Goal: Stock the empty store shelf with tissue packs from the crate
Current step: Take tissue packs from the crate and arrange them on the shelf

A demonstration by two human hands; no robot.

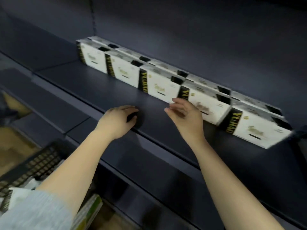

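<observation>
Several white tissue packs (159,82) with black-and-gold side bands stand in two rows along the back of the dark shelf (93,87). My left hand (117,120) hovers over the shelf's front part, fingers loosely curled, holding nothing. My right hand (186,115) is just in front of the fourth pack (212,107) of the front row, fingers relaxed and slightly spread, close to its face; the blur hides whether they touch. The black lattice crate (31,168) sits at the lower left, with white packs (21,195) inside it.
A lower dark shelf (149,171) runs beneath my forearms. A green-and-yellow package (89,211) lies near the bottom edge. Brown floor (11,146) shows at the left. The shelf's dark back panel (182,30) rises behind the packs.
</observation>
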